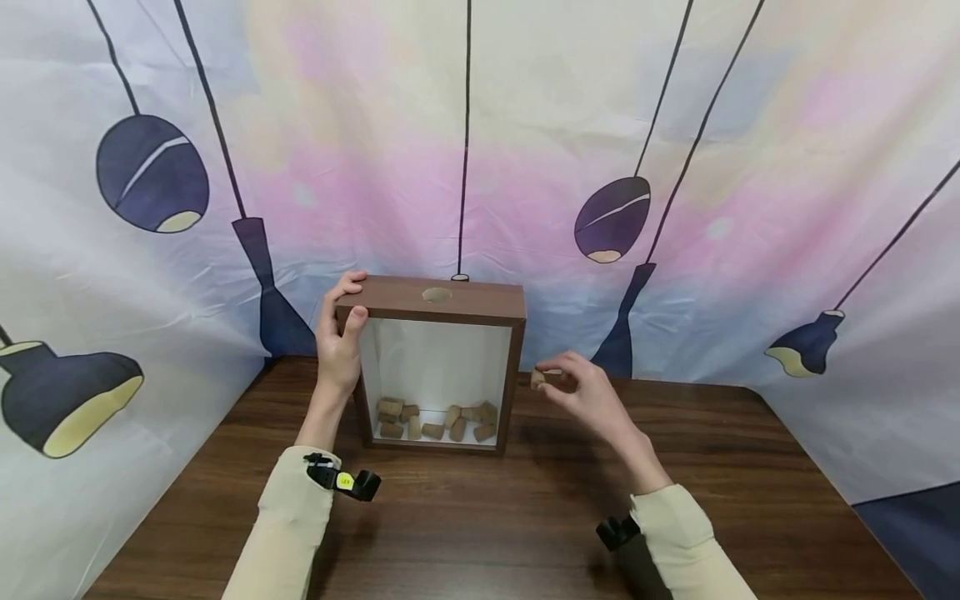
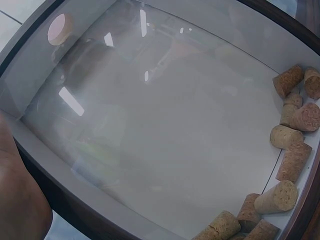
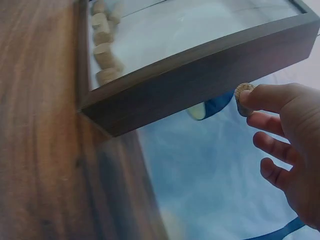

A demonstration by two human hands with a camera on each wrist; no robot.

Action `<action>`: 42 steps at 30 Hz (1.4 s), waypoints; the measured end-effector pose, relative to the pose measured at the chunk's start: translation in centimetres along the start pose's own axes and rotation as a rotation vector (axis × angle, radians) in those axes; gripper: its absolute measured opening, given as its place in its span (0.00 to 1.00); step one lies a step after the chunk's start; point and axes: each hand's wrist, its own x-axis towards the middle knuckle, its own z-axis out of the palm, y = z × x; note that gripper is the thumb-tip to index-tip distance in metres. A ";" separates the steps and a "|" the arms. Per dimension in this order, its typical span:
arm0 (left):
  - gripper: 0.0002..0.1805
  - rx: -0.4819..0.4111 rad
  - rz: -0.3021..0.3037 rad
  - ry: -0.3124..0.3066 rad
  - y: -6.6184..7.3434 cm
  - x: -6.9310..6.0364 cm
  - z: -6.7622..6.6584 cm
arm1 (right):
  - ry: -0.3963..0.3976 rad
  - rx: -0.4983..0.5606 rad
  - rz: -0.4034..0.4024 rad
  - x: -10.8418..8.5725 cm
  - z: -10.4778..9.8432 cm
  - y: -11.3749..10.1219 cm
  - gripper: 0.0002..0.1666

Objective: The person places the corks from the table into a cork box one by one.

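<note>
A brown shadow box frame (image 1: 517, 367) with a clear front stands upright on the table, a round hole (image 1: 437, 295) in its top. Several corks (image 1: 432, 431) lie along its bottom inside; the left wrist view shows these corks (image 2: 276, 197) close up behind the pane. My left hand (image 1: 341, 346) grips the box's upper left corner, thumb on the front and fingers over the top. To the right of the box, my right hand (image 1: 588, 396) pinches a single cork (image 3: 242, 99) between thumb and forefinger, apart from the box. Its other fingers are loosely bent.
The dark wooden table (image 1: 465, 517) spreads under the box and both arms. Behind it hangs a pastel cloth (image 1: 525, 125) printed with lamps. A small black camera (image 1: 363, 485) is strapped to the left wrist, another camera (image 1: 617, 533) to the right.
</note>
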 end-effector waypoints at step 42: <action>0.33 -0.003 0.019 0.010 0.0 0.2 0.1 | -0.118 -0.027 -0.218 13.3 -2.4 -12.7 0.13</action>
